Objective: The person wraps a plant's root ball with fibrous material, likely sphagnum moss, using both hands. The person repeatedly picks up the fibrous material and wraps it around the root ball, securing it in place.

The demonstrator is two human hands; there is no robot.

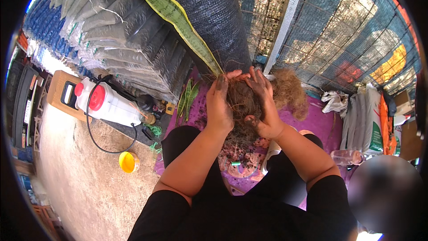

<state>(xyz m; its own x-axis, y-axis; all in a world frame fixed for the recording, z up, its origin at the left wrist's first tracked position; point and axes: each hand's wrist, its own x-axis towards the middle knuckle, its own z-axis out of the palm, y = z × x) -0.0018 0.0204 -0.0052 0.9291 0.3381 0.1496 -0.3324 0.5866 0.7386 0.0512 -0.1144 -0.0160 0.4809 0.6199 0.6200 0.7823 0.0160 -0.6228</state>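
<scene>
Between my two palms is the root ball [243, 98], a dark clump of soil with fine brown roots sticking out. My left hand [219, 105] cups its left side, thumb up near the top. On the other side my right hand [266, 102] presses against it, with soil on the fingers and thumb. One long snake plant leaf [180, 16], green with yellow margins, rises from the clump towards the upper left. More loose roots and soil lie below the hands, partly hidden by them. Coconut fibre [290, 93] is heaped just right of my right hand.
A purple sheet [321, 120] with spilled soil lies under the work. Cut snake plant leaves [188, 100] rest at the left. Beyond stand stacked plastic bags [133, 47] and a dark roll of netting [214, 16]. A white sprayer [108, 100] and yellow cup [129, 162] are further left; a clear bottle [346, 157] lies right.
</scene>
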